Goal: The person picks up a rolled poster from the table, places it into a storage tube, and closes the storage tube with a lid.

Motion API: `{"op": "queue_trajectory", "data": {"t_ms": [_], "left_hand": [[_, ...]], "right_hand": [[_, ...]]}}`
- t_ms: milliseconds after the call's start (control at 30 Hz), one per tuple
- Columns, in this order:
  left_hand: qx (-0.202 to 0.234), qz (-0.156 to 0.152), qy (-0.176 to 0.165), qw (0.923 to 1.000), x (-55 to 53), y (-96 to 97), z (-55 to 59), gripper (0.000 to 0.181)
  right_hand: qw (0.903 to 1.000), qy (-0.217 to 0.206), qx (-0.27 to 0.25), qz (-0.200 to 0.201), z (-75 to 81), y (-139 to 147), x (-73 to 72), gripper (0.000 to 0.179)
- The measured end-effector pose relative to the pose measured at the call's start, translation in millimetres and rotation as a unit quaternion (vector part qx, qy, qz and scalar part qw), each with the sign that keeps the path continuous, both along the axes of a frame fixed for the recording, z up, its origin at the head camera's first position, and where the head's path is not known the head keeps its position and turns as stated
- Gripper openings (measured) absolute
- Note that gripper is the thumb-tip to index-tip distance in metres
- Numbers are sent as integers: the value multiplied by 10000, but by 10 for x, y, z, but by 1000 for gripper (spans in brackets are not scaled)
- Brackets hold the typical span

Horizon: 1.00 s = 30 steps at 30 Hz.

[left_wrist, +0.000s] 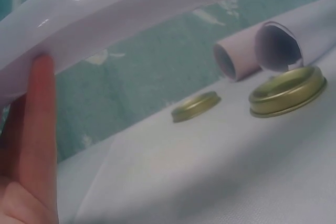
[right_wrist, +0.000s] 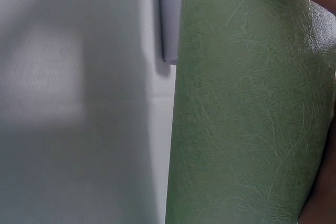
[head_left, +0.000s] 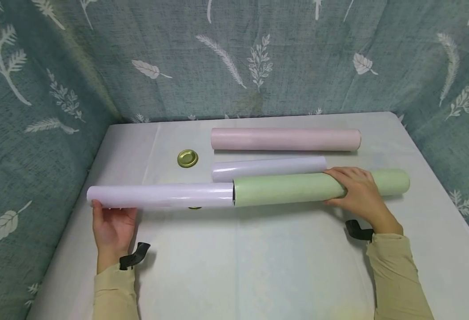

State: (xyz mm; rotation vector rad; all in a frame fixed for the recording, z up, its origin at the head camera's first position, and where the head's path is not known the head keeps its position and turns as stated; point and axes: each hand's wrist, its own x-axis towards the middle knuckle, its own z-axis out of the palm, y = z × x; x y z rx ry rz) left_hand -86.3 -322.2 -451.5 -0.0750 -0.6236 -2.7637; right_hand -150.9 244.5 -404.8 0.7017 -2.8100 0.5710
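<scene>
My left hand (head_left: 114, 226) holds a glossy, pale lilac-white roll (head_left: 160, 195) at its left end, with the thumb in front and the other fingertips hidden beneath or behind it. The roll's right end meets the open, dark-rimmed end of a light green roll (head_left: 286, 189); how far it sits inside cannot be seen. From above, my right hand (head_left: 356, 191) grips the green roll right of its middle. Its creased, leather-like surface fills much of the right wrist view. Both rolls lie in one line, raised above the table.
Behind lie a pink roll (head_left: 286, 139) and a second lilac-white roll (head_left: 268, 169), partly covered by the green one. One gold lid (head_left: 187, 158) rests on the white table (head_left: 234, 266); another gold lid (left_wrist: 287, 92) is mostly hidden by the held roll in the head view. Patterned curtains surround the table.
</scene>
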Motion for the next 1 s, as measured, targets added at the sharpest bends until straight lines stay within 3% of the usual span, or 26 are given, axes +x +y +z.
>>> {"op": "queue_trajectory", "data": {"t_ms": [267,600,767,867,1000], "left_hand": [[-88,-205,12,9997,15,1,4,45],[-319,-173,-149,9992,33,0,10,48],[21,-383,-57,9992,-12,-17,20,52],[-35,-190,-136,9997,-17,-17,20,53],[-747,366,-472,9954,3,-8,8,48]], "right_hand": [[9999,104,47,87,-12,-26,50,80],[9997,13,223,114,-25,-54,35,79],[9994,-118,297,104,-30,-69,36,79],[9990,-188,375,132,-34,-77,36,79],[9982,-290,501,173,-40,-82,29,79]]}}
